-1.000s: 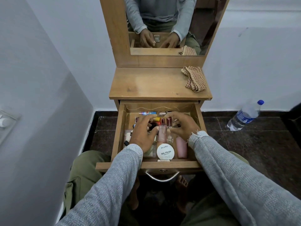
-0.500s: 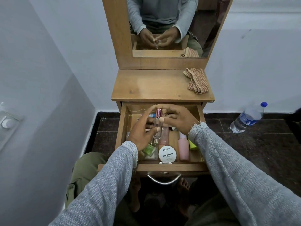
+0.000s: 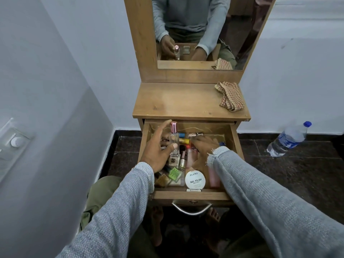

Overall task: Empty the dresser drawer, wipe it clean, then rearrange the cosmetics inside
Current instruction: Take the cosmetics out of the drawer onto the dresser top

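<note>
The wooden dresser drawer (image 3: 191, 196) stands pulled out, crowded with cosmetics. My left hand (image 3: 158, 149) holds a clear glass bottle with a pink cap (image 3: 174, 138) upright above the drawer's left side, thumb at its base. My right hand (image 3: 202, 144) reaches palm down into the middle of the drawer among small bottles; its fingertips are blurred. A round white nail polish remover tub (image 3: 195, 180) lies at the front. A pink tube (image 3: 214, 178) lies beside it under my right sleeve. Green sachets (image 3: 174, 174) sit at the front left.
A checked cloth (image 3: 229, 98) lies crumpled on the right of the dresser top (image 3: 176, 103). The mirror (image 3: 204, 30) rises behind it. A water bottle (image 3: 288, 139) lies on the dark floor to the right. A white wall stands close on the left.
My right hand let go of the pink-capped bottle and dropped back into the drawer. My left hand now holds the bottle alone, further left.
</note>
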Demonstrator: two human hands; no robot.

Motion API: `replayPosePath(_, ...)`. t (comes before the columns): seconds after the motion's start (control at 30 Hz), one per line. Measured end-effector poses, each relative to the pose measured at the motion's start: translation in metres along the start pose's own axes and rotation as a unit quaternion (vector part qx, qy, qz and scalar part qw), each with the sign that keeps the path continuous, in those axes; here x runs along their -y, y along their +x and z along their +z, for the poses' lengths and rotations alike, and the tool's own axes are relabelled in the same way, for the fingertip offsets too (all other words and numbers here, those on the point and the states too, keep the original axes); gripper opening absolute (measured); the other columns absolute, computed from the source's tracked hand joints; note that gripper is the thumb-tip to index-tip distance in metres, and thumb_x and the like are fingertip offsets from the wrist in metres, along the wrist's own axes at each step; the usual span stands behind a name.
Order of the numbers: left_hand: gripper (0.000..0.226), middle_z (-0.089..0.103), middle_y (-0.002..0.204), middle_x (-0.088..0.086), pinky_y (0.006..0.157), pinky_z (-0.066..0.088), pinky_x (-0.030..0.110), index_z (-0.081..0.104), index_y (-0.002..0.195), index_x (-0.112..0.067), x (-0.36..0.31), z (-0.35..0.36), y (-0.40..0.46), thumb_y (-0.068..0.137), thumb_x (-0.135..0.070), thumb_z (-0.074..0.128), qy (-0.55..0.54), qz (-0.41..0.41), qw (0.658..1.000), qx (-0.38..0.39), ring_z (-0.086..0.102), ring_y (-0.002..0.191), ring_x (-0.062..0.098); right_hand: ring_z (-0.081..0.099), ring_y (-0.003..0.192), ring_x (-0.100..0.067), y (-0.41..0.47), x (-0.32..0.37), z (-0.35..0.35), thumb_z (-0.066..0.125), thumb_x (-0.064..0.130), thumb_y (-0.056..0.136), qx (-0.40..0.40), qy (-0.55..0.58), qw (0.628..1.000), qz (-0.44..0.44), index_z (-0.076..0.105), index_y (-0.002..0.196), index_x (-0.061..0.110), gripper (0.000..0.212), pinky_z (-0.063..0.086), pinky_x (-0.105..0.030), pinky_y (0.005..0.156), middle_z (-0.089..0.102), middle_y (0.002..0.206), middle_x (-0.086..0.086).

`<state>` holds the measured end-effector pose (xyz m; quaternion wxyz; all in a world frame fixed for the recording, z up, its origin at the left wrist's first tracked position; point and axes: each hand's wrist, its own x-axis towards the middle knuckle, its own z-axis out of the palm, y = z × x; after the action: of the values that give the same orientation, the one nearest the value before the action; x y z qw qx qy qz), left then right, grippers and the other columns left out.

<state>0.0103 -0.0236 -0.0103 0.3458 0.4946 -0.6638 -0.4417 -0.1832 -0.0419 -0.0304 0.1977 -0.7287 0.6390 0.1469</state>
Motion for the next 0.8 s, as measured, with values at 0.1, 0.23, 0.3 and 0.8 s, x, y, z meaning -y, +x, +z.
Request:
replayPosePath(0.1,0.074,0.051,0.117,-0.024,0.083,0.05,0.014,0.036,0.144,-0.037,0.002,0.001,0.001,0.086,-0.002,0.067,0.001,-0.007,1.0,-0.003,0.057,0.096,-0.014,0.023,0.141,-0.03,0.002,-0.001,-0.002,0.085,0.038,0.063,0.012,0.0,1.0,0.014,0.026,0.147,0.019,0.104,0.025,-0.051,0.108,0.027,0.154,-0.006)
replayPosePath(0.23,0.074,0.049,0.122,-0.025,0.088,0.05,0.02,0.036,0.143,-0.038,0.001,0.003,0.0,0.086,-0.002,0.067,0.005,-0.001,1.0,-0.001,0.056,0.097,-0.018,0.024,0.141,-0.032,0.01,-0.001,-0.001,0.081,0.032,0.069,0.007,0.013,0.999,0.032,0.031,0.144,0.019,0.091,0.023,-0.052,0.11,0.031,0.151,-0.01)
replayPosePath(0.3,0.073,0.047,0.123,-0.025,0.086,0.051,0.019,0.034,0.143,-0.038,-0.001,0.003,-0.001,0.087,-0.003,0.066,0.008,-0.001,1.0,0.006,0.055,0.093,-0.021,0.025,0.141,-0.031,0.01,-0.001,0.001,0.07,0.028,0.08,-0.01,0.034,0.998,0.043,0.031,0.144,0.016,0.076,0.022,-0.051,0.11,0.034,0.15,-0.01)
replayPosePath(0.8,0.072,0.052,0.129,-0.008,0.073,0.05,0.011,0.033,0.14,-0.042,-0.004,0.012,-0.006,0.088,-0.004,0.065,0.021,-0.007,1.0,0.003,0.058,0.095,-0.009,0.061,0.093,-0.024,-0.013,0.005,0.004,0.085,0.013,0.066,-0.029,0.274,0.961,0.008,0.024,0.13,0.035,0.091,0.051,-0.039,0.088,0.059,0.107,-0.006)
